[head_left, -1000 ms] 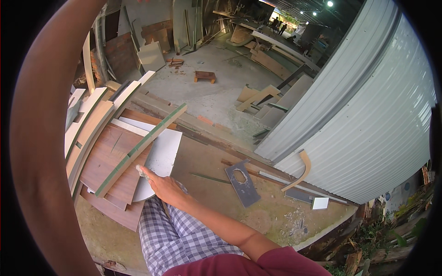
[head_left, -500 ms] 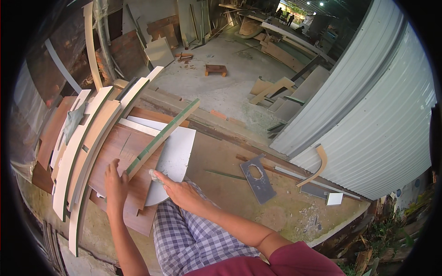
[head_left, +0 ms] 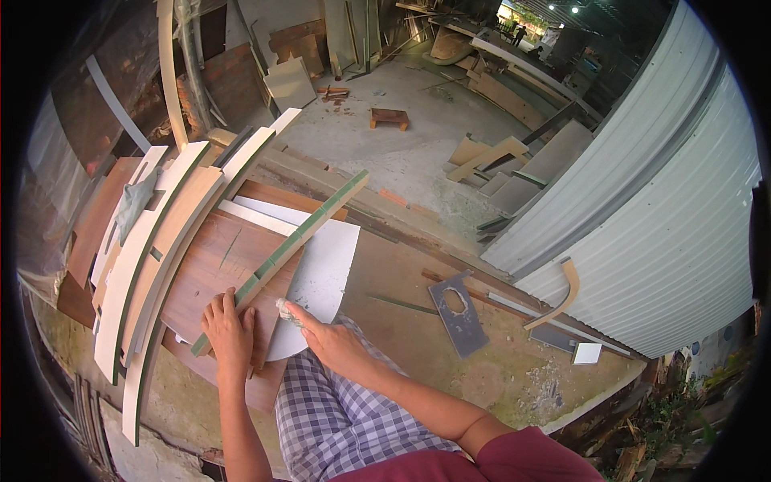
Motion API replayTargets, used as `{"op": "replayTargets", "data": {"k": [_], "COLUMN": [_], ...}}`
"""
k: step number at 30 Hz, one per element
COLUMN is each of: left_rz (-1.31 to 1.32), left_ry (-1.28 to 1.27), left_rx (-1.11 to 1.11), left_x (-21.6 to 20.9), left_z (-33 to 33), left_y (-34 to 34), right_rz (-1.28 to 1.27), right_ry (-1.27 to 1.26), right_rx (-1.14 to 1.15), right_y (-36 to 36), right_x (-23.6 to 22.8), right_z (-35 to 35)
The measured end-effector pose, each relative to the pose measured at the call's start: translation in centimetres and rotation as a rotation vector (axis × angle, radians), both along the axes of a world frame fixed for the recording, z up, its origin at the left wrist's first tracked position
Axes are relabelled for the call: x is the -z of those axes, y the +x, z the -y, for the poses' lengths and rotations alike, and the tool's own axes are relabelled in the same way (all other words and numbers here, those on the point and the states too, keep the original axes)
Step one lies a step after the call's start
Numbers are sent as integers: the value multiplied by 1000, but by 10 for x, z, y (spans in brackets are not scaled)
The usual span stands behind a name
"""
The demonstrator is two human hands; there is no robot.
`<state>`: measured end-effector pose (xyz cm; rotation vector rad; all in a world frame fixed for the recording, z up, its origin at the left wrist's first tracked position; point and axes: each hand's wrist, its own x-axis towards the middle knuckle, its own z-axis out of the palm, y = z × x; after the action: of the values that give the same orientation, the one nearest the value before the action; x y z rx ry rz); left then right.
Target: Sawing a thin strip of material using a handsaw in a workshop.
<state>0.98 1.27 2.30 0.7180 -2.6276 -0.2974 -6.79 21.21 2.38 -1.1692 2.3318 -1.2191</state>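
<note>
A long narrow board strip with a green edge [head_left: 305, 229] lies slantwise over a brown wood-grain panel [head_left: 210, 261]. My left hand [head_left: 230, 333] is closed on the strip near its lower end, fingers bent over it. In my right hand [head_left: 331, 341] is a small crumpled whitish rag [head_left: 289, 312], pinched between thumb and fingers. It is just right of the strip, above the edge of a white rounded panel [head_left: 325, 261] under the brown one. The rag's far side and several of my right fingers are hidden.
Long pale boards [head_left: 165, 241] are stacked at my left, with a grey cloth [head_left: 136, 205] on top. A dark panel with a hole [head_left: 459, 329] lies on the floor at right. Behind it stands a corrugated metal sheet [head_left: 634, 241]. A small wooden stool [head_left: 389, 119] is farther off.
My left hand has moved from beside the strip onto its lower end and closed there. My right hand stays near the strip with the rag. The whole view has shifted slightly.
</note>
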Motion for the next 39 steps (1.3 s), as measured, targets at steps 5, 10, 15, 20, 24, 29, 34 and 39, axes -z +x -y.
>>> {"op": "replayTargets", "data": {"k": [5,10,15,20,24,29,34,39], "left_rz": [542,206,377,329,510,265,108,-5], "left_ry": [80,-89,15,77,-172,-442,-10,113], "left_rx": [222,217,81,601,744,991,892,282], "left_x": [-97,-335,-483,-482,-444,-334,-233,-90], "left_z": [39,73,36,-25,-96,-130,-88,-6], "left_y": [-26,-178,-209,-197,-192,-156,-61,2], "right_rz": [-21,9,-94,-101,-133,-151,-174,-56], "right_ry": [-1,45,-48,-14,44,-37,-34,9], "right_rx": [33,-7,31,56,26,59,57,-6], "right_y": [-8,-6,8,2,-1,-7,-7,-2], "right_x": [5,-11,8,10,3,6,18,-4], "right_z": [-8,1,7,2,1,-2,-2,0]}}
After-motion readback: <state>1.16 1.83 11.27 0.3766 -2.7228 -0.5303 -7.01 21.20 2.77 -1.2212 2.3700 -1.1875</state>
